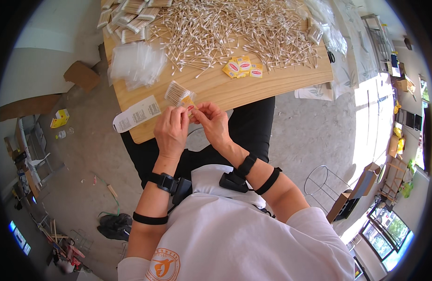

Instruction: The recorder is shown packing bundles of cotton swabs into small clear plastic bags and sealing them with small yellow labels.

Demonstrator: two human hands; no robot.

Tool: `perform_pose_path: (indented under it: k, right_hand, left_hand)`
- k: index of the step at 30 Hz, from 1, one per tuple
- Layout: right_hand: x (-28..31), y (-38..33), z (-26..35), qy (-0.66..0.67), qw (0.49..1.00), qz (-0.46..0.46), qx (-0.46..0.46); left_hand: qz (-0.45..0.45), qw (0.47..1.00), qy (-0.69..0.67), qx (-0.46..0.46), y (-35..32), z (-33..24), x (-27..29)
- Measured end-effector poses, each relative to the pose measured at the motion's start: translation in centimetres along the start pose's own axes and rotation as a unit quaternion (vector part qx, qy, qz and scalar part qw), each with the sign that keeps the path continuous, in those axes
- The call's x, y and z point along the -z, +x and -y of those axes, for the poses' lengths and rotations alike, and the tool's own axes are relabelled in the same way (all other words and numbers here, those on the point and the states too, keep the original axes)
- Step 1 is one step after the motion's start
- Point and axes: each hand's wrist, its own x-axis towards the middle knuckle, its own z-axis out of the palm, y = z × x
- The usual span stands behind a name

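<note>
At the table's near edge, a small clear plastic bag of cotton swabs [176, 92] lies tilted, with a yellow-and-red card at its near end. My left hand [171, 129] pinches that near end with its fingertips. From the other side my right hand [213, 122] closes thumb and fingers on the same end; the fingers partly hide the card. Left of the bag lies a white printed label sheet [137, 114]. Beyond it sits a stack of empty clear bags [137, 65]. Several yellow cards [243, 67] lie loose to the right.
A large heap of loose cotton swabs [234, 30] covers the far part of the wooden table [211, 89]. Filled swab bags [131, 18] are piled at the far left, with clear plastic film [330, 33] at the far right. A wire stand [326, 182] stands on the floor.
</note>
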Motion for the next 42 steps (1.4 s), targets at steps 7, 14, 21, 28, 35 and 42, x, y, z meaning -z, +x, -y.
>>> perform_pose_path:
  k: [7,14,21,28,35,42]
  right_hand:
    - [0.8,-0.6,-0.2,0.022,0.999,-0.007,-0.03]
    - [1.3,0.1,-0.8,0.084,0.995,0.02,-0.054]
    - [1.3,0.8,-0.6,0.046,0.996,0.054,-0.051]
    - [1.2,1.9,0.7,-0.033,0.998,0.056,-0.019]
    - [1.0,1.8,1.9,-0.106,0.994,0.028,-0.001]
    - [1.9,3.6,3.3,-0.153,0.983,0.098,-0.009]
  left_hand:
    - [0.018,0.998,-0.032,0.05,-0.3,0.1,-0.1]
    - [-0.001,0.999,-0.02,0.031,-0.2,-0.1,0.0]
    - [0.0,1.0,0.013,0.001,-0.1,0.1,0.1]
    - [0.01,1.0,0.023,-0.017,0.2,0.0,0.1]
    - [0.027,0.999,0.02,-0.008,0.2,0.2,-0.2]
    - [0.057,0.998,-0.015,-0.01,0.3,0.7,-0.3]
